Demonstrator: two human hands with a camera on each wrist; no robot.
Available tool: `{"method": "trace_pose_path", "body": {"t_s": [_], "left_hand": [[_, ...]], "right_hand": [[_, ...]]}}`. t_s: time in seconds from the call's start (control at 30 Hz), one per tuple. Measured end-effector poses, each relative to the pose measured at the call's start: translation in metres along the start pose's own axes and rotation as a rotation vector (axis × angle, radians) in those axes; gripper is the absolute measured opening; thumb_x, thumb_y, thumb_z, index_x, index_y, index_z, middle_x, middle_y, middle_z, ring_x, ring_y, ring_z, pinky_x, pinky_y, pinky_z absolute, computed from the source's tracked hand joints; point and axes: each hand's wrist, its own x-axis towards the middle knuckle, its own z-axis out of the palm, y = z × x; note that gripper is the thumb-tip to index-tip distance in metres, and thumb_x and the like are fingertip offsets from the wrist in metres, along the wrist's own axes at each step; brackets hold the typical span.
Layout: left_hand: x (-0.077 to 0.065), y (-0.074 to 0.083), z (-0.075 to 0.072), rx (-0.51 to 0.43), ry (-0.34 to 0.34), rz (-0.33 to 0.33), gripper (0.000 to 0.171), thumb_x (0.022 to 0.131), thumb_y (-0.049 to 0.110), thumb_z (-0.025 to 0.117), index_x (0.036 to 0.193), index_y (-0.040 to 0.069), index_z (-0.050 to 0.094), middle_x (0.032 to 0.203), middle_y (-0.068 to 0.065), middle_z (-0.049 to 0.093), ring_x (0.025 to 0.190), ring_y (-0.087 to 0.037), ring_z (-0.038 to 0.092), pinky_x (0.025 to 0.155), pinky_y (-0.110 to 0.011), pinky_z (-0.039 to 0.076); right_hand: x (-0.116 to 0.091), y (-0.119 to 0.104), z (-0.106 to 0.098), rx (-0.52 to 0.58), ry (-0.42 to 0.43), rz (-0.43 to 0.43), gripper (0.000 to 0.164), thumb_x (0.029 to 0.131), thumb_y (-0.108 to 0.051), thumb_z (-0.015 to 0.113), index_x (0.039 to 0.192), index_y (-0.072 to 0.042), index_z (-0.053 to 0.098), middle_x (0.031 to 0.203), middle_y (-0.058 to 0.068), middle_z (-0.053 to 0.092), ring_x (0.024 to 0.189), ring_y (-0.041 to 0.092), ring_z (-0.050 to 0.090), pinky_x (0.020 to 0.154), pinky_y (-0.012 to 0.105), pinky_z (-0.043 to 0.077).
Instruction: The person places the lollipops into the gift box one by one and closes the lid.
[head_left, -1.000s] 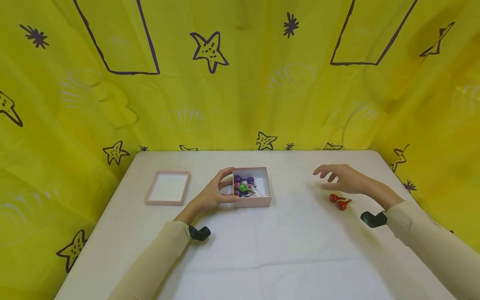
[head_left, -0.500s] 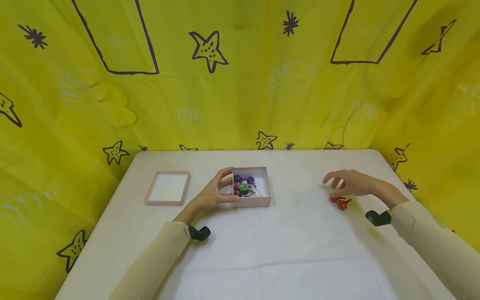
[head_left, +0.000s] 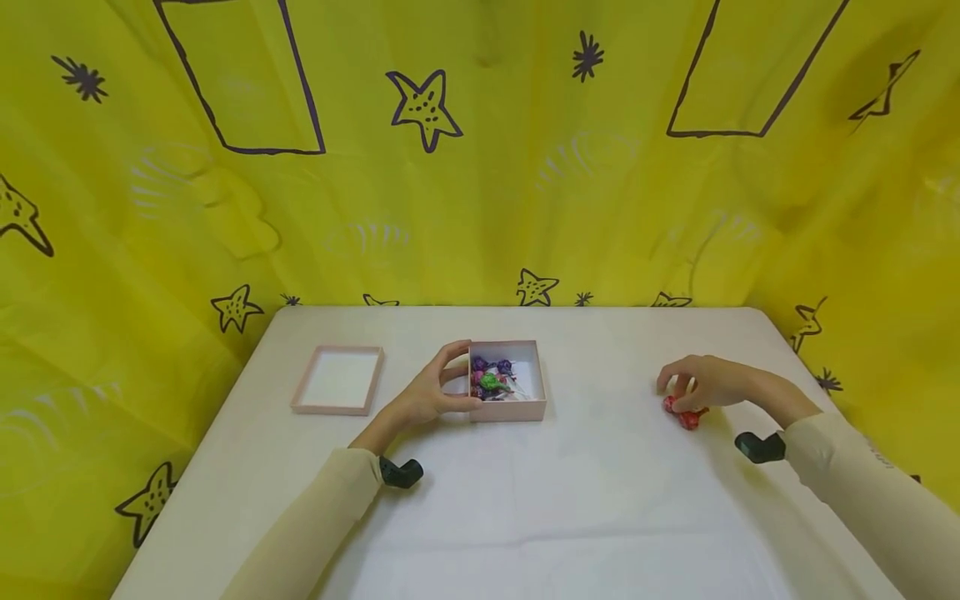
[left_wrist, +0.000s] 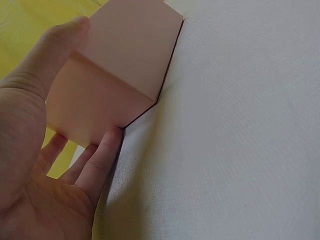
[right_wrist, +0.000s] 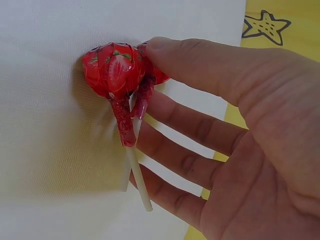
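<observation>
My left hand point(head_left: 422, 393) grips the left side of a pale pink open box point(head_left: 507, 410), its thumb at the front corner and fingers toward the back. Several lollipops point(head_left: 491, 381) in purple, pink and green wrappers lie inside. At the right, my right hand point(head_left: 705, 382) is over two red lollipops. In the right wrist view, the nearer red lollipop point(right_wrist: 114, 71), with a strawberry-print wrapper, partly covers the other lollipop point(right_wrist: 162, 76). My right thumb presses on that rear one's head, and the fingers curl behind it. Their white sticks cross.
A shallow pink box lid point(head_left: 337, 379) with a white inside lies left of the box. White cloth covers the table point(head_left: 592, 517). A yellow curtain point(head_left: 480, 192) with starfish drawings hangs behind the table and at both sides.
My right hand has moved right and down onto the red lollipops, its thumb and fingers closing on one. The left hand still holds the box in the same place.
</observation>
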Motion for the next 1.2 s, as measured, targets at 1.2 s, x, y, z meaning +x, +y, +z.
{"method": "trace_pose_path", "body": {"t_s": [1.2], "left_hand": [[-0.0002, -0.0009, 0.0013, 0.002, 0.006, 0.009, 0.101, 0.084, 0.009, 0.086, 0.162, 0.02, 0.023, 0.168, -0.009, 0.021, 0.15, -0.034, 0.033, 0.118, -0.056, 0.035]], "right_hand": [[-0.0009, 0.0005, 0.0048, -0.036, 0.037, -0.037, 0.015, 0.092, -0.015, 0.077, 0.105, -0.017, 0.07, 0.1, 0.003, 0.064, 0.089, 0.022, 0.058, 0.073, 0.032, 0.056]]}}
